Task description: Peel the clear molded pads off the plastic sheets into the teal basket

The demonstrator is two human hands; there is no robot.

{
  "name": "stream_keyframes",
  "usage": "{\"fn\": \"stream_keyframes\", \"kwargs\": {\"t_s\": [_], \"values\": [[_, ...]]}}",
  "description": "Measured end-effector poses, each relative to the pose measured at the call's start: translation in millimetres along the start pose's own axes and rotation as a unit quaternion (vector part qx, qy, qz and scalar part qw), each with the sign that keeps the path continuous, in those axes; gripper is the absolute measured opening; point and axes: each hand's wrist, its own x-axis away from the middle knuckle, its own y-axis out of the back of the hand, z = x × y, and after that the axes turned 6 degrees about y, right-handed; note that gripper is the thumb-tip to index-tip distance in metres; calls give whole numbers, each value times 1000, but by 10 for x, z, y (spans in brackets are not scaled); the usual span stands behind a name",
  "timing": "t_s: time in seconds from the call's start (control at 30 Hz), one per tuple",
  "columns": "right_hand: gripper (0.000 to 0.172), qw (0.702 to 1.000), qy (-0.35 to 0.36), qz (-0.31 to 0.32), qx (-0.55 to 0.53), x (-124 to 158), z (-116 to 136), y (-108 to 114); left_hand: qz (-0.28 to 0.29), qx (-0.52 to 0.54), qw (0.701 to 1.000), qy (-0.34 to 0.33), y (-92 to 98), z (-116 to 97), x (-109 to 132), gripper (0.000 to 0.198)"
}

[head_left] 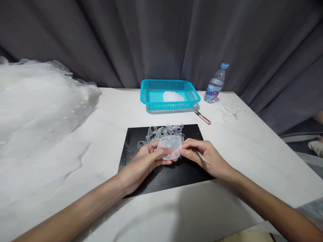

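Note:
My left hand point(145, 157) grips a translucent, rounded-square silicone piece point(173, 142) with small round bumps near its corners, thumb on top and fingers beneath. At the piece's right edge, my right hand point(208, 156) is closed in a pinch. A thin translucent strip point(201, 156) shows under the right fingers and seems to be held there; its join to the piece is hidden. Both hands are above a black mat point(174, 181). Just beyond the piece, a tangle of clear ring-shaped trimmings point(150, 133) lies on the mat's far part.
A blue basket point(170, 105) holding white translucent pieces point(173, 96) stands at the back. Right of it are pink-handled thread snips point(203, 117), a water bottle point(215, 85) and thin scraps point(229, 112). A large heap of translucent sheets point(37, 101) covers the table's left side.

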Motion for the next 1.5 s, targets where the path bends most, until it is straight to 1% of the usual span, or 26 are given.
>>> {"fn": "stream_keyframes", "kwargs": {"t_s": [0.1, 0.27, 0.43, 0.57, 0.67, 0.77, 0.83, 0.87, 0.97, 1.03, 1.13, 1.23, 1.3, 1.37, 1.5], "values": [[31, 1000, 13, -6, 21, 12, 16, 7, 4, 22, 1000, 14, -17, 33, -1, 27], [29, 998, 41, -31, 43, 54, -11, -56, 4, 6, 1000, 18, -40, 84, -4, 32], [19, 994, 67, -21, 79, 73, -34, -72, -14, 20, 1000, 10, -54, 109, 21, 34], [10, 993, 72, -36, 87, 89, -33, -100, -1, 54, 998, 19, -91, 93, 41, 31], [10, 984, 81, -59, 145, 76, -94, -121, 8, 73, 997, 34, -132, 62, 61, 31], [13, 969, 63, -78, 226, 30, -194, -69, 26, 56, 997, 41, -146, 28, 89, 32], [13, 966, 41, -57, 250, -1, -223, 21, 28, 22, 999, 26, -124, 13, 98, 32], [13, 967, 35, -30, 250, -12, -215, 76, 27, 1, 999, 19, -104, 10, 96, 33], [5, 973, 33, 76, 214, -23, -122, 230, 29, -58, 998, 23, -27, 27, 64, 36], [12, 980, 26, 111, 161, -24, -47, 287, 31, -71, 996, 30, 20, 56, 31, 42], [21, 993, -8, 101, 65, -31, 11, 289, 20, -73, 997, 26, 59, 101, -10, 43], [22, 997, -28, 69, -9, -40, 4, 240, 23, -71, 997, 18, 64, 126, -31, 38], [21, 998, -28, 48, -35, -40, -9, 207, 27, -53, 998, 23, 58, 133, -37, 35], [20, 997, -32, 40, -54, -34, -12, 183, 33, -25, 998, 36, 53, 136, -41, 32], [20, 997, -33, 42, -54, -7, 1, 151, 84, 8, 996, 32, 57, 132, -48, 21]]}}
